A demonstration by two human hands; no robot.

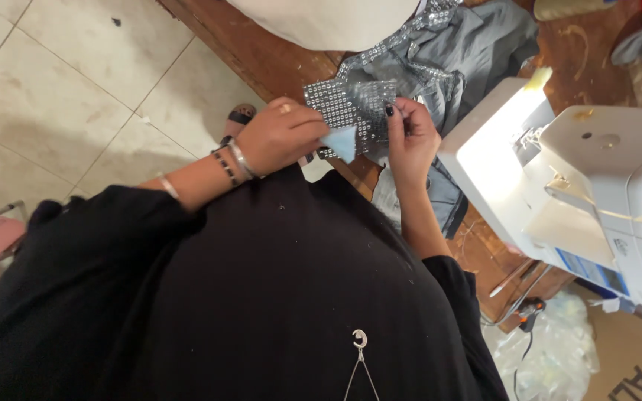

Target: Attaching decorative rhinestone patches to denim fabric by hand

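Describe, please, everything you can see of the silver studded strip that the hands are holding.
The silver studded strip of fabric is a flat band covered in rows of small shiny round studs, dark between them. It is held up over the brown wooden table edge, roughly level. The left hand pinches its near edge along with a small pale blue triangular piece; the right hand grips its right end. Similar studded trim continues onto grey cloth behind.

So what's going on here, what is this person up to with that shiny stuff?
A person in black is holding a patch of silver sequinned trim between both hands at the edge of a wooden table. The left hand pinches a small pale blue piece against it, while the right hand grips the other side. Grey fabric edged with the same trim lies on the table beyond, and a white sewing machine stands to the right with its lamp on.
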